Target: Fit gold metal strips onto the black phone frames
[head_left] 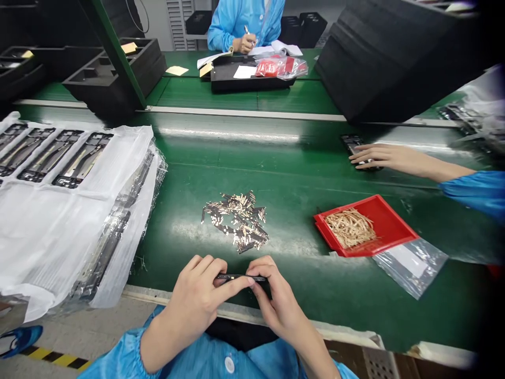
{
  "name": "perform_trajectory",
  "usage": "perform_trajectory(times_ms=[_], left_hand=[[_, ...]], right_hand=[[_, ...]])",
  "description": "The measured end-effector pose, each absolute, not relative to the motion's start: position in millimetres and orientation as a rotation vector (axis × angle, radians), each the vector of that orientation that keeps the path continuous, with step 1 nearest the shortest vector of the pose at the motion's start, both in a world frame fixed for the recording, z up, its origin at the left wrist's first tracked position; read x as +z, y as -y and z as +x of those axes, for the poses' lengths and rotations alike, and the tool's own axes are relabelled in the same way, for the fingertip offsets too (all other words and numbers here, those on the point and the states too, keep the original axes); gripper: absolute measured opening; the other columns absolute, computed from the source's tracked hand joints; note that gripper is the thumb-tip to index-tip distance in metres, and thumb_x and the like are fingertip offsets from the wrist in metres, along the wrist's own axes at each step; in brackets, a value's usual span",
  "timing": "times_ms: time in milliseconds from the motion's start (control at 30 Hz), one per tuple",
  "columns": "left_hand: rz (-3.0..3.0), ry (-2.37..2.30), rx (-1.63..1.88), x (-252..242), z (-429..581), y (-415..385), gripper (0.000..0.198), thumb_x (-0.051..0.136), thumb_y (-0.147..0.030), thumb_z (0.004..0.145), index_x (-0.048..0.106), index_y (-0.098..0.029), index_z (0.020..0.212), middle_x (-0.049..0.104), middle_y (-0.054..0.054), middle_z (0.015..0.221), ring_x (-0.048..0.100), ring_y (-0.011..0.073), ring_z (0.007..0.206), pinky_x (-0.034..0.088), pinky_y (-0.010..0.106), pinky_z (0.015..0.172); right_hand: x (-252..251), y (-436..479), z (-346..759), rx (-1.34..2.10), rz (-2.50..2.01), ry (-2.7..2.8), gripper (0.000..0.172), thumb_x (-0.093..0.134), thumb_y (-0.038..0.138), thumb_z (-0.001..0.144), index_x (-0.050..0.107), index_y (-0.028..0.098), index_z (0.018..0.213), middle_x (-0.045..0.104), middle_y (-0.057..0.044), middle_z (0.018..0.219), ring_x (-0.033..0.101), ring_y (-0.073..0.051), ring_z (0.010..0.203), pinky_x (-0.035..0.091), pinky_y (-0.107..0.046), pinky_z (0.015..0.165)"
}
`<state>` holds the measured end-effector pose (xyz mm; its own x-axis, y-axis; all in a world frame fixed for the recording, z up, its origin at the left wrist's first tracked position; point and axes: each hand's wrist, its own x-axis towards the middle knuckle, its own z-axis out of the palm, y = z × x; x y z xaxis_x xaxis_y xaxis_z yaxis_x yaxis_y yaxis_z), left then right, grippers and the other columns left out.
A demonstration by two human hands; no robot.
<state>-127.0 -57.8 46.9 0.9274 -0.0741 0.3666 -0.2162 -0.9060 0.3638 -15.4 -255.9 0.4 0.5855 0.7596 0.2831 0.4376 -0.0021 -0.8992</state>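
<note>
Here, 2 hands (193, 300) pinch 1 black strip (240, 277).

Place: factory electronics assembly line
Line: green conveyor belt (252, 158) with loose brass-coloured parts (236, 221)
Packing: black foam trays (114, 71), plastic-wrapped component frames (79, 158)
Clothing: co-worker's blue cleanroom smock (232, 26)

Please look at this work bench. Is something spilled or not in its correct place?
Yes: small brass-coloured metal parts lie in a loose, scattered heap directly on the green conveyor belt, while similar pieces sit contained in the red tray nearby.
</note>
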Motion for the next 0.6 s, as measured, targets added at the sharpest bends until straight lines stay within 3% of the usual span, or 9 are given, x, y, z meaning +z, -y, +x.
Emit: perform_trajectory(times_ms=[167, 267, 333, 467, 600], left_hand=[[2.666, 0.257, 0.544, 49, -127, 54, 0.058, 0.041, 0.004, 0.106, 0.068, -0.030, 0.145, 0.061, 0.005, 0.100, 0.052, 0.0183, 0.083, 0.036, 0.033, 0.073], [2.573, 0.115, 0.697, 51, -133, 48, 0.055, 0.047, 0.004, 0.105, 0.067, -0.025, 0.147, 0.064, 0.010, 0.128, 0.059, 0.0226, 0.116, 0.046, 0.039, 0.099], [2.521, -0.039, 0.797, 53, -137, 44, 0.049, 0.054, -0.001, 0.105, 0.065, -0.024, 0.147, 0.059, 0.012, 0.143, 0.055, 0.0271, 0.132, 0.045, 0.043, 0.110], [2.431, -0.180, 0.925, 54, -143, 37, 0.038, 0.060, -0.013, 0.106, 0.068, -0.026, 0.141, 0.060, 0.012, 0.141, 0.058, 0.0262, 0.123, 0.054, 0.037, 0.098], [2.438, -0.167, 0.907, 62, -155, 33, 0.038, 0.060, -0.010, 0.104, 0.070, -0.025, 0.137, 0.062, 0.012, 0.139, 0.061, 0.0247, 0.121, 0.059, 0.034, 0.094]], right_hand=[[14, 255, -5, 0.383, -1.697, 1.113, 0.017, 0.046, 0.015, 0.114, 0.056, 0.026, 0.122, 0.064, -0.007, 0.107, 0.063, -0.022, 0.092, 0.055, -0.034, 0.082], [23, 245, 27, 0.435, -1.835, 1.094, 0.010, 0.059, 0.030, 0.111, 0.067, 0.025, 0.109, 0.071, -0.007, 0.098, 0.063, -0.025, 0.089, 0.052, -0.037, 0.081], [24, 229, 61, 0.376, -1.877, 0.869, 0.019, 0.066, 0.042, 0.106, 0.069, 0.024, 0.100, 0.071, -0.006, 0.092, 0.062, -0.026, 0.086, 0.051, -0.038, 0.080], [16, 183, 145, 0.233, -1.854, 0.466, 0.040, 0.059, 0.060, 0.105, 0.064, 0.020, 0.101, 0.065, -0.003, 0.081, 0.058, -0.019, 0.071, 0.052, -0.031, 0.065], [18, 146, 204, 0.241, -1.751, 0.297, 0.041, 0.067, 0.057, 0.101, 0.063, 0.017, 0.106, 0.068, -0.005, 0.091, 0.066, -0.016, 0.070, 0.058, -0.029, 0.062]])
